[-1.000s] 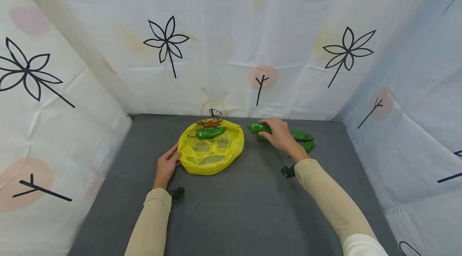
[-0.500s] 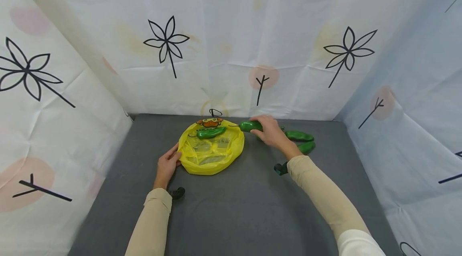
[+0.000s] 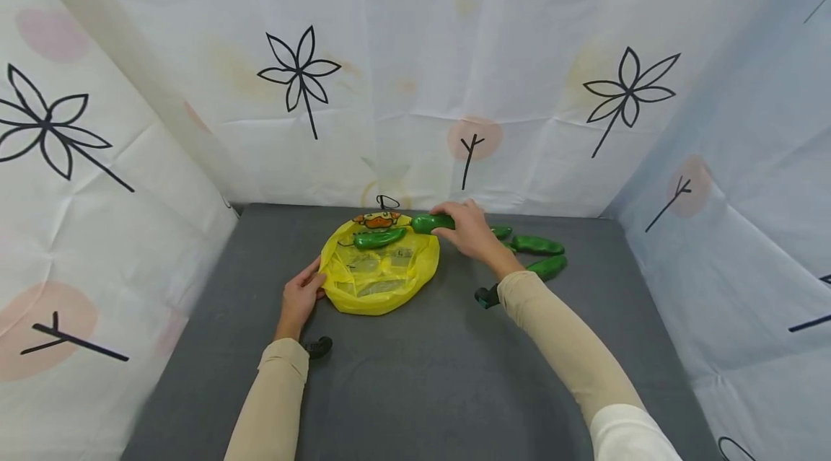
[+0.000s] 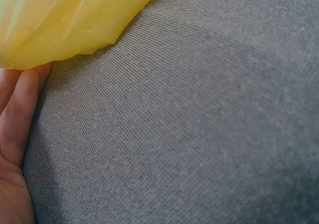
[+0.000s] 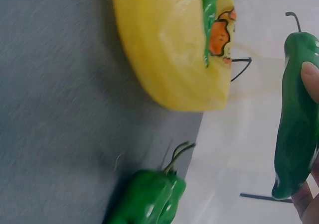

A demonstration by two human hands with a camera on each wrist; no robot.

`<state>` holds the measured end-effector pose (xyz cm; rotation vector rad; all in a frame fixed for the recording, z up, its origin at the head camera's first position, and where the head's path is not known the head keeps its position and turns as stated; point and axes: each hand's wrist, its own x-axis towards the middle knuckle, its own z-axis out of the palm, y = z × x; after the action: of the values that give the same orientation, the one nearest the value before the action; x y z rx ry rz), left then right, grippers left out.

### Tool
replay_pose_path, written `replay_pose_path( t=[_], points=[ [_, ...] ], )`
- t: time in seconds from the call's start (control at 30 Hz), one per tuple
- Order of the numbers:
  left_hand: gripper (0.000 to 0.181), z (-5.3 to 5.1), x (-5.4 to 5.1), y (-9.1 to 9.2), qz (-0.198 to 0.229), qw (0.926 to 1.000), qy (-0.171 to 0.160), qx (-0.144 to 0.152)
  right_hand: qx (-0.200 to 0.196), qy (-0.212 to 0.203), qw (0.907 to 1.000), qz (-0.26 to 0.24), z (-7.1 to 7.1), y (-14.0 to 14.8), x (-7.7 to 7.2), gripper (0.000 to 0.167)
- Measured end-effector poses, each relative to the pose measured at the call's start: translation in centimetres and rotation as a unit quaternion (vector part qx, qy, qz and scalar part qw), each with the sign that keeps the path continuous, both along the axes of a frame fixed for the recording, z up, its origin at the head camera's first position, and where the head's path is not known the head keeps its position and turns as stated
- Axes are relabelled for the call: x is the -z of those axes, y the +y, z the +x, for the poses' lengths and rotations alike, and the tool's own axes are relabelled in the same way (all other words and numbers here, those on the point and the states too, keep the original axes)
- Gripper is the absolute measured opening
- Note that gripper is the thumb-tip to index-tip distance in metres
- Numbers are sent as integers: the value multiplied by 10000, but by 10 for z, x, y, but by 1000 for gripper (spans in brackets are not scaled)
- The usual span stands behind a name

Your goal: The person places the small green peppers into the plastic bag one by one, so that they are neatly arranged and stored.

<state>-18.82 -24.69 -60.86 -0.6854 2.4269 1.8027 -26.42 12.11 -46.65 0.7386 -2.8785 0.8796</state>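
Observation:
A long green pepper point(image 3: 425, 224) is gripped in my right hand point(image 3: 472, 236), above the right rim of an open yellow plastic bag point(image 3: 370, 302). The right wrist view shows this held pepper point(image 5: 296, 119) lifted off the table, its thin stem pointing away from the fingers. At the bag's left edge my left hand point(image 3: 301, 300) pinches the plastic between thumb and fingers; in the left wrist view the fingertips are partly under the yellow film. Another green pepper point(image 3: 379, 239) lies at the bag, below its orange cartoon print.
More green peppers point(image 3: 537, 244) lie together on the grey table point(image 3: 415, 389) at the right, partly behind the right hand and forearm. White fabric walls point(image 3: 389, 86) with flower drawings enclose the table at the back and sides.
My right hand has lifted a green pepper from the group and carried it left to the bag's rim. The left hand stays at the bag's edge.

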Motion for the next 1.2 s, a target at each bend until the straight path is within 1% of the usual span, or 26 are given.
replay_pose_path(
  t=[0.13, 0.33, 0.47, 0.7, 0.97, 1.07, 1.2],
  points=[
    [48, 1, -2, 0, -79, 10000, -32, -24, -17, -203, 9998, -25, -3, -11, -5, 39],
    [47, 2, -2, 0, -46, 10000, -48, 6, -127, -225, 9997, 46, -6, -26, -9, 39],
    [47, 3, -1, -1, 4, 10000, -44, 33, -102, -319, 9994, 44, -8, -33, -8, 40],
    [48, 0, 1, -1, -2, 10000, -67, 42, -130, -365, 9990, 233, -10, -46, -4, 40],
    [48, 1, -3, 0, -43, 10000, -39, 42, -230, -602, 9971, 402, -9, -64, 1, 39],
    [48, 1, -4, 0, -46, 10000, -29, 63, -263, -645, 9964, 484, -9, -69, 3, 39],
    [48, 1, -3, 0, -37, 10000, -23, 56, -283, -679, 9962, 472, -11, -76, 6, 40]
  ],
)
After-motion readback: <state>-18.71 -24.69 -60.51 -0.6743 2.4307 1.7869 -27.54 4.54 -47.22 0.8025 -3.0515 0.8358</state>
